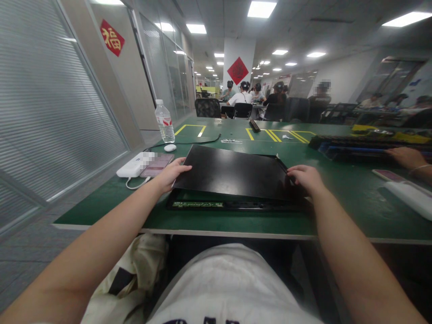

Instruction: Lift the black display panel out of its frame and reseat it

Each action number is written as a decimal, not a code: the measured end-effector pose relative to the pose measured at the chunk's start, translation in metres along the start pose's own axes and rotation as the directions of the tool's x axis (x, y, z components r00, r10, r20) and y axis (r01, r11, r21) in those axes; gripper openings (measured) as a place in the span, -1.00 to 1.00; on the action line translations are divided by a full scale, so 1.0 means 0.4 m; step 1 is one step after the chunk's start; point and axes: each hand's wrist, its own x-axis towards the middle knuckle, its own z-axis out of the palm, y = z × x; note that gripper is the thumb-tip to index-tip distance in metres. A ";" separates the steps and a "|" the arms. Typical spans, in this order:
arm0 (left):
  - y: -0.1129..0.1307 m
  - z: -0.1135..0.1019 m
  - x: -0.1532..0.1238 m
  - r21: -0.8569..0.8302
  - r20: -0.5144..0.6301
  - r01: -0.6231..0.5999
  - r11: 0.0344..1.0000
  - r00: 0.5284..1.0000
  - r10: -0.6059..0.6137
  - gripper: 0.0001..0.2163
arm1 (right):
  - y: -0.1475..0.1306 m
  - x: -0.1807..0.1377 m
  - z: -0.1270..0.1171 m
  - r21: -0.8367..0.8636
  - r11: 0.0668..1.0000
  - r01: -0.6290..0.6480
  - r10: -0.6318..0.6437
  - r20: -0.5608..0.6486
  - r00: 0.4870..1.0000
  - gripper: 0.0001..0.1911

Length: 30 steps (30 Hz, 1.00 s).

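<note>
A flat, glossy black screen panel (229, 173) lies at a slant over a shallow black frame (259, 206) on the green table. The panel's left side is raised, with the thumb of my left hand (171, 174) on top and the fingers beneath. My right hand (306, 177) is closed at the frame's right side, close to the panel's edge; its fingertips partly hide what they pinch. Along the near edge, a strip of green circuit board (197, 204) shows below the panel. The panel covers most of the frame's inside.
To the left are a water bottle (164, 121), a white power bank (135, 164), a phone (157, 165) and a white earbud case (170, 147). Small white pieces (231, 141) lie behind the panel. Another person's hand (407, 157) is at the right, near long dark parts (364, 147).
</note>
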 end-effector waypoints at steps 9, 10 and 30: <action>0.000 0.005 0.000 0.032 0.029 0.024 0.999 0.999 -0.025 -0.68 | 0.007 0.006 0.002 0.001 1.000 -0.003 0.003 -0.008 1.000 -0.79; 0.000 0.005 -0.001 0.038 0.029 0.025 0.999 0.999 -0.026 -0.69 | 0.008 0.008 0.002 0.004 1.000 -0.002 0.002 -0.008 1.000 -0.80; -0.025 -0.046 0.054 0.276 -0.065 -0.142 0.950 0.984 0.166 -0.52 | 0.013 0.012 0.000 0.047 0.998 -0.029 0.030 -0.020 0.999 -0.84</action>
